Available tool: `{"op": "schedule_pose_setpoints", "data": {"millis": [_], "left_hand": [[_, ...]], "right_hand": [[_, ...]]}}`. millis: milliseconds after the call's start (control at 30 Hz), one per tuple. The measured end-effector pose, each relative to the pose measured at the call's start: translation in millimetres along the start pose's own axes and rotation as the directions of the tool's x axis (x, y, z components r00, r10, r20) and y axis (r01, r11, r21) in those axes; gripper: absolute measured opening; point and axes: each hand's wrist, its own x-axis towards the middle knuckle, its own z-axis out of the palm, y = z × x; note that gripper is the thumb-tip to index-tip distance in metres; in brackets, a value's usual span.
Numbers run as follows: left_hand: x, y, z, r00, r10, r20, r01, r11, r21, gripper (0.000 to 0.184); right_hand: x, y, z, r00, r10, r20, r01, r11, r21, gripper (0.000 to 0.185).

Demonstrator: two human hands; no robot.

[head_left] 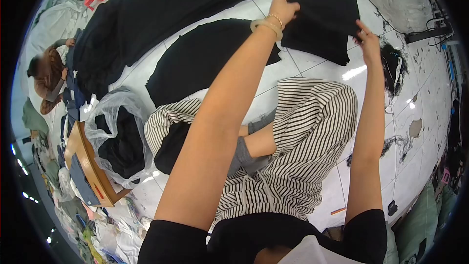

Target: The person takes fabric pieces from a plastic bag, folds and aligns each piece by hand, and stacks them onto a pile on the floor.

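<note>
Black fabric panel (320, 22) at one o'clock, over tiled floor (269, 85). My left hand (285, 9) at its left edge, my right hand (369, 44) at its right; whether fingers (364, 28) pinch panel, cannot tell.

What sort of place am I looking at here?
Probably a garment workshop: black fabric pieces lie on the tiled floor, a clear plastic bag holds dark cloth, and mixed fabrics are heaped at the picture's lower left.
</note>
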Motion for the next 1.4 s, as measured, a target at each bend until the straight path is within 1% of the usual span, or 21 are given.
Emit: {"op": "schedule_pose_setpoints", "data": {"millis": [100,233,367,433,500,567,633,700,733,833,867,900,933,967,1000,1100,1167,1267,1300,1333,1400], "left_hand": [[13,-75,10,0.989,-0.134,0.065,0.076,0.827,0.557,0.066],[-11,-86,15,0.999,0.054,-0.001,-0.039,0.733,0.679,0.063],[-20,-61,23,0.988,0.150,-0.022,-0.102,0.769,0.631,0.061],[-23,-59,24,0.983,-0.175,-0.046,0.144,0.601,0.786,0.059],[-35,-58,31,0.978,-0.169,-0.120,0.198,0.592,0.781,0.056],[-50,-57,38,0.918,0.392,-0.061,-0.050,0.267,0.962,0.055],[-59,-60,45,0.820,0.518,0.243,-0.308,0.043,0.950,0.053],[-74,-72,52,0.827,0.477,0.296,-0.351,0.028,0.936,0.062],[-81,-79,51,0.907,0.327,0.264,-0.301,0.070,0.951,0.069],[-91,-91,42,0.972,0.062,0.225,-0.230,0.100,0.968,0.091],[-95,-85,38,0.972,0.038,0.234,-0.236,0.208,0.949,0.090],[-92,-89,35,0.966,0.075,0.247,-0.258,0.321,0.911,0.087],[-97,-81,28,0.956,0.162,0.244,-0.290,0.401,0.869,0.084],[-108,-63,20,0.950,0.235,0.206,-0.292,0.432,0.854,0.078],[-126,-46,6,0.937,0.298,0.184,-0.320,0.512,0.797,0.071],[-212,-1,-82,0.860,0.501,0.094,-0.438,0.631,0.640,0.049],[-285,14,-156,0.888,0.454,-0.069,-0.243,0.593,0.768,0.039],[-402,0,-249,0.875,0.263,-0.407,0.182,0.599,0.779,0.033],[-437,-8,-261,0.859,0.190,-0.475,0.264,0.631,0.729,0.033],[-464,-11,-269,0.880,0.238,-0.411,0.204,0.591,0.780,0.033],[-496,-16,-271,0.849,0.135,-0.510,0.290,0.689,0.665,0.022]], "right_hand": [[1,71,-10,0.972,0.233,0.003,-0.221,0.925,-0.309,0.048],[-21,81,-3,0.967,0.252,-0.030,-0.252,0.938,-0.237,0.051],[-18,76,-9,0.991,-0.009,-0.133,-0.018,0.980,-0.198,0.046],[-20,81,-5,0.992,0.121,-0.032,-0.114,0.775,-0.621,0.047],[-17,84,-5,0.986,0.162,0.049,-0.080,0.703,-0.707,0.046],[-15,73,1,0.994,-0.098,0.057,0.071,0.145,-0.987,0.045],[2,61,18,0.978,-0.181,0.103,0.151,0.274,-0.950,0.048],[21,58,44,0.776,-0.513,0.367,0.604,0.437,-0.666,0.056],[32,82,46,0.771,-0.514,0.376,0.613,0.437,-0.659,0.056],[70,158,38,0.899,-0.080,0.430,0.437,0.138,-0.889,0.080],[85,177,35,0.889,-0.148,0.433,0.453,0.155,-0.878,0.064],[67,132,51,0.883,0.195,0.426,0.444,-0.058,-0.894,0.049],[93,166,33,0.824,0.171,0.540,0.567,-0.237,-0.789,0.042],[106,178,24,0.808,0.135,0.573,0.589,-0.185,-0.787,0.047],[76,156,43,0.978,-0.011,0.206,0.203,0.246,-0.948,0.055],[71,132,39,0.872,-0.414,0.260,0.315,0.069,-0.947,0.057],[58,88,46,0.791,-0.557,0.255,0.316,0.015,-0.949,0.050],[26,47,73,0.664,-0.668,0.335,0.569,0.161,-0.806,0.044],[-1,29,94,0.577,-0.688,0.441,0.670,0.090,-0.737,0.036],[-39,3,121,0.681,-0.524,0.512,0.727,0.397,-0.560,0.030],[-108,-14,168,0.641,-0.356,0.680,0.734,0.545,-0.406,0.022]]}}
